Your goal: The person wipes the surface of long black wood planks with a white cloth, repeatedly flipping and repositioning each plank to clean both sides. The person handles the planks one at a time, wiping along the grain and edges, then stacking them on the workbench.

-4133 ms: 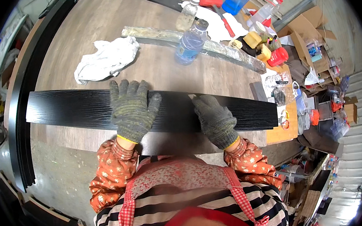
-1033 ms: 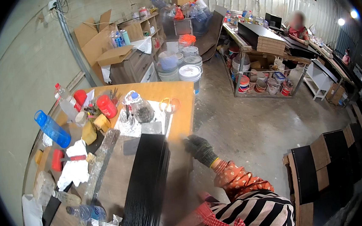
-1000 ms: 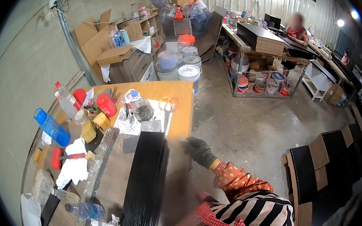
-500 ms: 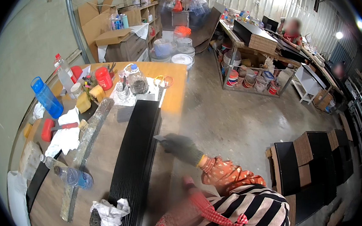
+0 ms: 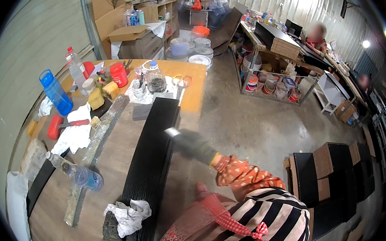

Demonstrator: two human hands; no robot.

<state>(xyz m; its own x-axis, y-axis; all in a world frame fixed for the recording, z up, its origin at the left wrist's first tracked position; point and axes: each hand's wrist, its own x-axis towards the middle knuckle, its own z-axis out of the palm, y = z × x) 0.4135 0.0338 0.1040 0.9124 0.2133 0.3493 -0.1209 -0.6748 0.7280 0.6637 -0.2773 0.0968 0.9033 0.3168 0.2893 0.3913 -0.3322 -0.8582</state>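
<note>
A long black board (image 5: 152, 155) with a fine wood-grain texture lies lengthwise along the wooden worktable (image 5: 111, 172), its far end squared off beside a small dark block. The right hand (image 5: 190, 143), in a grey knit glove, rests on the board's right edge near its far half; it is blurred, so how far its fingers are spread cannot be told. The left hand (image 5: 118, 235), gloved alike, sits at the board's near end and grips a crumpled white rag (image 5: 128, 214). Left of the board lie a clear plastic bottle (image 5: 77, 172) on its side and a long plastic-wrapped strip (image 5: 98, 150), then a white cloth (image 5: 74, 134) with a red-headed mallet (image 5: 59, 126). Beyond the board's far end stand a blue bottle (image 5: 56, 92), a red can (image 5: 119, 74) and a jar of dark granules (image 5: 156, 80). Right of the board the concrete floor (image 5: 257, 129) opens toward metal shelves of tubs, with white buckets (image 5: 192, 52) and open cardboard boxes (image 5: 123, 17) against the corrugated wall.
</note>
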